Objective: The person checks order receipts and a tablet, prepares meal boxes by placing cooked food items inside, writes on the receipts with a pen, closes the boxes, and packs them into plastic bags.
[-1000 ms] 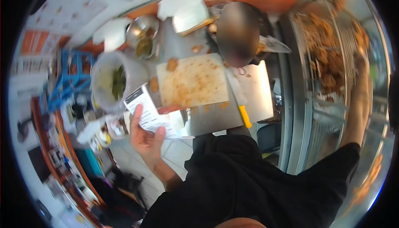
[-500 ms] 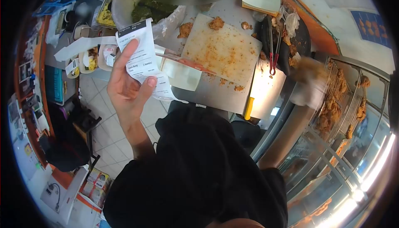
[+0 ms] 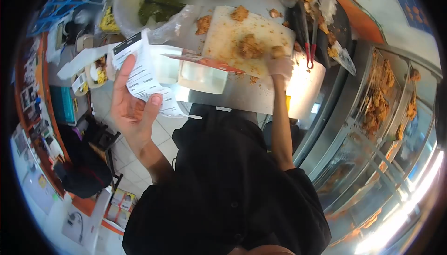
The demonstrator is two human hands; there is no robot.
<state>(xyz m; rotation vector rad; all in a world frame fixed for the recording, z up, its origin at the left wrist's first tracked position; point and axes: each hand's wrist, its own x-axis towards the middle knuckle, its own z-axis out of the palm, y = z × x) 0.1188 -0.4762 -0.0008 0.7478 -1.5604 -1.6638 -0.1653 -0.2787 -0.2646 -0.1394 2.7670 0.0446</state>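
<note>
My left hand (image 3: 132,99) pinches a long printed receipt (image 3: 144,76) between thumb and fingers; its lower end curls. My right hand (image 3: 281,67), in a clear plastic glove and blurred, is at the right edge of a white cutting board (image 3: 221,36). Its fingers are closed around a small brown piece of fried chicken (image 3: 278,51). Just left of it, a larger piece of fried chicken (image 3: 250,46) is on or just over the crumb-strewn board, also blurred. Another fried piece (image 3: 240,13) lies near the board's far edge. An open white takeaway box (image 3: 202,77) stands left of the board.
A plastic-lined tub (image 3: 132,13) with dark green contents stands at the far left. Red-handled tongs (image 3: 309,52) rest on a black bowl (image 3: 342,22) of fried pieces. On the right, a glass warming cabinet (image 3: 321,155) holds fried chicken on racks (image 3: 379,94).
My right hand has swung left from the warming cabinet to the cutting board, bringing fried chicken. A larger piece now shows over the board. My left hand keeps the receipt, shifted slightly left.
</note>
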